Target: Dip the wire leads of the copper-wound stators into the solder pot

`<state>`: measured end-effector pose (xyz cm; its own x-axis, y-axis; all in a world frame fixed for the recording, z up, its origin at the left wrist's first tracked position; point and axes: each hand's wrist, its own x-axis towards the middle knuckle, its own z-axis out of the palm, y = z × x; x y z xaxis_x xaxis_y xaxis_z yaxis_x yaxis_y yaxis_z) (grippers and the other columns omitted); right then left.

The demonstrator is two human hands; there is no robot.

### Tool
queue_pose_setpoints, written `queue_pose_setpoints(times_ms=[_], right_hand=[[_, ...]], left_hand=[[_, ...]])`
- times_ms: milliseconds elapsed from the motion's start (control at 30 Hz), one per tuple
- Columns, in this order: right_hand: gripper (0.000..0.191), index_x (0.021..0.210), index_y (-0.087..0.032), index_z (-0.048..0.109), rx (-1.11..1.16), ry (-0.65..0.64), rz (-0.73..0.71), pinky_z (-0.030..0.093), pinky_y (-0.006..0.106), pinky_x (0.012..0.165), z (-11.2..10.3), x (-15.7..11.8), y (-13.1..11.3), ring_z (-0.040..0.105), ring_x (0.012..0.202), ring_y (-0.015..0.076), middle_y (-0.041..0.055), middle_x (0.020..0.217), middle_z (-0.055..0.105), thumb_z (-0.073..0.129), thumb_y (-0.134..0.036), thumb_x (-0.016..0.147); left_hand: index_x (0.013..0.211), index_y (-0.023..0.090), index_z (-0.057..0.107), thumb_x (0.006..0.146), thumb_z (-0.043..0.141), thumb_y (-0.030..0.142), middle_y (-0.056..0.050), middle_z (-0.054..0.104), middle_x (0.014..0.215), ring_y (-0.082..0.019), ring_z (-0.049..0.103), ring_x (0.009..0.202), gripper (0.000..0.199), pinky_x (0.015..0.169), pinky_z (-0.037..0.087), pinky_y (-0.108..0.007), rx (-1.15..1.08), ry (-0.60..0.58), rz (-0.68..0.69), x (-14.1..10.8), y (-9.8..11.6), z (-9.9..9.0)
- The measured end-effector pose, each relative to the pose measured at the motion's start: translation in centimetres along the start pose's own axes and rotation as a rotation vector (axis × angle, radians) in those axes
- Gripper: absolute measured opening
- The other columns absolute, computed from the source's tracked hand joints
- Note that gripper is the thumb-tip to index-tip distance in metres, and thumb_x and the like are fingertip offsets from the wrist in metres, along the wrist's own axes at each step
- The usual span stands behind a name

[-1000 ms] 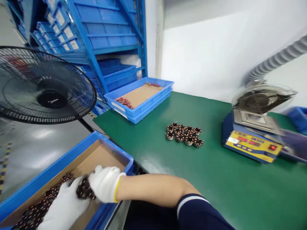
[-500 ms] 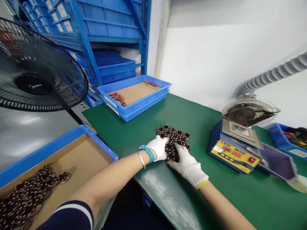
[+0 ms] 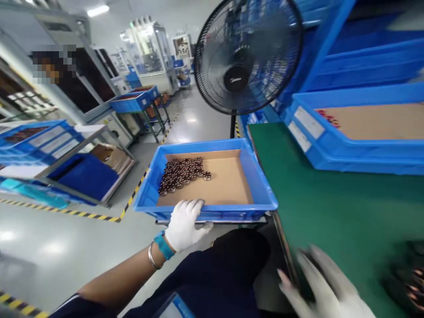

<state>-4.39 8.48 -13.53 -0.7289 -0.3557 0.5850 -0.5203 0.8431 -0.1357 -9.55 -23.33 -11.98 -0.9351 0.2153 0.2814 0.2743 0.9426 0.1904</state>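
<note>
My left hand (image 3: 186, 224), in a white glove, reaches to the near rim of a blue tray (image 3: 212, 207). Its fingers lie at the rim with the thumb apart; whether they press on it is unclear. Inside the tray, small round copper-wound cores (image 3: 183, 172) sit packed at the left on brown cardboard. My right hand (image 3: 323, 282), gloved and smeared by motion, is low over the green table's edge, fingers spread and holding nothing. Right of it, at the picture's edge, more copper-wound cores (image 3: 410, 278) rest on the green table (image 3: 334, 207), blurred and partly cut off.
A black standing fan (image 3: 236, 78) stands beyond the tray. At the right, another blue tray (image 3: 364, 152) with a few red pieces is on the table. Carts with blue bins (image 3: 66, 141) and machines line the left side, where striped tape (image 3: 132, 198) marks the floor.
The view has swung left toward the tray. My left hand has left the group of cores on the table for the tray's rim. My right hand has come away from the cores too.
</note>
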Motion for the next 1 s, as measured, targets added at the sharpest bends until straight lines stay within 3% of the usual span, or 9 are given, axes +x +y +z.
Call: queue_pose_setpoints(times_ms=[67, 133, 233, 333, 500, 700, 800, 900, 1000], right_hand=[[0.044, 0.123, -0.02, 0.053, -0.035, -0.108, 0.049, 0.05, 0.041, 0.086, 2.2, 4.8, -1.8, 0.054, 0.113, 0.0313, 0.0154, 0.129, 0.052, 0.05, -0.048, 0.088], [0.05, 0.123, -0.014, 0.053, -0.092, -0.158, 0.047, 0.038, 0.053, 0.099, 4.1, 8.7, -3.1, 0.046, 0.122, 0.0358, 0.0194, 0.131, 0.05, 0.047, -0.05, 0.088], [0.043, 0.111, -0.011, 0.057, -0.128, -0.279, -0.022, 0.021, 0.064, 0.104, 6.2, 11.4, -3.0, 0.054, 0.11, 0.0353, 0.0175, 0.108, 0.062, 0.047, -0.046, 0.088], [0.04, 0.104, -0.011, 0.059, -0.122, -0.283, -0.056, 0.024, 0.057, 0.104, 6.9, 11.1, -1.9, 0.061, 0.092, 0.0294, 0.0119, 0.09, 0.064, 0.047, -0.046, 0.088], [0.04, 0.096, -0.015, 0.059, -0.122, -0.13, -0.132, 0.037, 0.05, 0.097, 6.1, 10.0, -2.2, 0.061, 0.078, 0.0259, 0.0074, 0.079, 0.063, 0.041, -0.051, 0.091], [0.037, 0.095, -0.016, 0.057, -0.103, -0.123, -0.262, 0.041, 0.045, 0.094, 4.5, 9.0, -4.0, 0.062, 0.075, 0.0247, 0.0054, 0.074, 0.062, 0.038, -0.048, 0.095], [0.036, 0.099, -0.018, 0.056, -0.07, -0.164, -0.261, 0.041, 0.046, 0.095, 3.9, 8.0, -4.3, 0.063, 0.08, 0.0262, 0.0056, 0.078, 0.064, 0.041, -0.05, 0.093], [0.041, 0.112, -0.018, 0.055, -0.047, -0.21, -0.175, 0.046, 0.045, 0.09, 4.0, 8.1, -4.4, 0.061, 0.098, 0.0304, 0.0091, 0.096, 0.066, 0.044, -0.051, 0.091], [0.046, 0.126, -0.018, 0.048, 0.043, -0.324, -0.023, 0.047, 0.039, 0.092, 5.6, 11.0, -5.3, 0.054, 0.114, 0.028, 0.0113, 0.12, 0.059, 0.047, -0.046, 0.09]], left_hand=[[0.117, 0.017, 0.056, 0.078, 0.055, 0.054, -0.012, 0.065, 0.113, -0.029, 0.058, 0.102, 0.054, 0.096, 0.04, -0.046, 0.015, 0.028, -0.04, -0.7, -0.9, 0.7], [0.113, 0.017, 0.058, 0.077, 0.054, 0.058, -0.011, 0.066, 0.108, -0.029, 0.058, 0.099, 0.055, 0.092, 0.039, -0.045, -0.009, 0.062, -0.059, -0.6, -0.9, 1.3], [0.112, 0.017, 0.059, 0.074, 0.055, 0.06, -0.012, 0.065, 0.104, -0.03, 0.057, 0.098, 0.057, 0.09, 0.038, -0.045, -0.046, 0.094, -0.024, -0.3, -0.6, 1.5], [0.112, 0.015, 0.058, 0.072, 0.057, 0.059, -0.012, 0.065, 0.102, -0.029, 0.057, 0.095, 0.059, 0.088, 0.038, -0.045, -0.065, 0.136, 0.016, -0.6, -0.7, 1.3], [0.107, 0.016, 0.059, 0.072, 0.059, 0.053, -0.009, 0.066, 0.095, -0.027, 0.059, 0.089, 0.051, 0.084, 0.042, -0.043, -0.114, 0.139, 0.014, -1.5, -1.4, 0.0], [0.099, 0.016, 0.063, 0.073, 0.06, 0.05, -0.008, 0.066, 0.09, -0.028, 0.06, 0.087, 0.043, 0.084, 0.044, -0.044, -0.158, -0.015, -0.034, -3.2, -1.9, -2.6], [0.101, 0.017, 0.063, 0.071, 0.061, 0.051, -0.008, 0.066, 0.094, -0.028, 0.061, 0.09, 0.045, 0.086, 0.046, -0.044, -0.185, -0.163, -0.024, -3.3, -2.8, -4.0], [0.118, 0.02, 0.058, 0.069, 0.062, 0.056, -0.008, 0.064, 0.108, -0.027, 0.06, 0.099, 0.061, 0.089, 0.048, -0.039, -0.215, -0.339, -0.013, -0.7, -5.0, -4.9], [0.137, 0.021, 0.041, 0.066, 0.061, 0.064, -0.012, 0.049, 0.134, -0.03, 0.051, 0.12, 0.085, 0.097, 0.044, -0.037, -0.062, -0.438, -0.136, 4.5, -8.6, -4.7]])
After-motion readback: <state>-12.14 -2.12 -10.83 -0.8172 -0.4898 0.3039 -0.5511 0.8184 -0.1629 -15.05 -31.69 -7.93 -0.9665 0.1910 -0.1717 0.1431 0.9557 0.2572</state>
